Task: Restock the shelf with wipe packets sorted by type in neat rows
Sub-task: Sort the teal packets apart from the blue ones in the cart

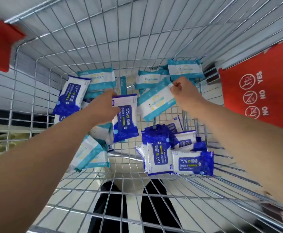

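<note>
Looking down into a wire cart [137, 47] strewn with wipe packets. Pinching, with the right hand [181, 89], one corner of a teal packet [156, 101], tilted, just toward 1 o'clock from the middle of the basket. Gripping, with the left hand [107, 106], the left edge of a dark-blue alcohol packet [125, 121] at the centre, thumb across its face, though blurred. Further teal packets [97, 78] lying loose from 11 to 1 o'clock, a dark-blue pile [176, 158] at 4 o'clock, a red seat flap [258, 91] at 3 o'clock.
</note>
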Demonstrator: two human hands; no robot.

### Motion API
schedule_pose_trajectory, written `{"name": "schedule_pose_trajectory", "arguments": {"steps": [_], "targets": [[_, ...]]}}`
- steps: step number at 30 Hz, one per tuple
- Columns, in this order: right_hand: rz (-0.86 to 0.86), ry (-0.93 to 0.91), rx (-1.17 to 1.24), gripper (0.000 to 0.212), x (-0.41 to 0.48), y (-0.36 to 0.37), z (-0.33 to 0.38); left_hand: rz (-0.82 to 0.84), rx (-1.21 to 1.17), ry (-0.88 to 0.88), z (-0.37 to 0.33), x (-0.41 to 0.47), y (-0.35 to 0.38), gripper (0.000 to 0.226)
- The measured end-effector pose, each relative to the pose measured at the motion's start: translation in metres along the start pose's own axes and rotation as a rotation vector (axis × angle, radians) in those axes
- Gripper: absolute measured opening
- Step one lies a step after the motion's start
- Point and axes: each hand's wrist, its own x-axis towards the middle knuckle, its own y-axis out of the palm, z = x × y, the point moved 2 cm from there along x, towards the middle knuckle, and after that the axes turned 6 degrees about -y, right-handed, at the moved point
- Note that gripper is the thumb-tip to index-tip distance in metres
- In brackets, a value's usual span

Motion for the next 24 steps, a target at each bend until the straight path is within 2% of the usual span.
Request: {"name": "schedule_pose_trajectory", "arguments": {"steps": [3,5,7,9,11,14,16,19,20,22,24], "targets": [[-0.16,0.059,0.11,0.018,0.004,-0.032,-0.009,-0.005,-0.079,-0.01,-0.026,-0.011,0.002,0.017],[-0.235,0.176,0.322,0.013,0.007,-0.045,-0.015,0.089,-0.077,0.019,-0.043,-0.017,0.015,0.003],[-0.274,0.274,0.517,0.012,0.01,-0.052,-0.02,0.199,-0.028,0.029,-0.055,-0.022,0.038,0.005],[-0.281,0.285,0.57,0.02,0.018,-0.055,-0.027,0.252,-0.007,0.013,-0.056,-0.021,0.066,0.008],[-0.283,0.279,0.541,0.024,0.027,-0.054,-0.033,0.251,0.024,0.003,-0.051,-0.017,0.091,0.015],[-0.316,0.314,0.53,0.024,0.041,-0.048,-0.039,0.172,0.311,0.069,-0.044,-0.013,0.112,0.029],[-0.344,0.321,0.508,0.026,0.049,-0.047,-0.04,0.137,0.378,0.086,-0.044,-0.01,0.116,0.04],[-0.349,0.32,0.246,0.025,0.059,-0.048,-0.048,0.136,0.285,0.103,-0.048,-0.003,0.117,0.035],[-0.328,0.31,0.179,0.032,0.061,-0.047,-0.05,0.122,0.263,0.112,-0.051,-0.001,0.117,0.032],[-0.302,0.232,0.042,0.042,0.059,-0.044,-0.05,0.09,0.284,0.127,-0.055,0.003,0.112,0.029],[-0.278,0.098,-0.087,0.041,0.046,-0.042,-0.041,0.065,0.34,0.132,-0.059,0.004,0.103,0.025]]}}
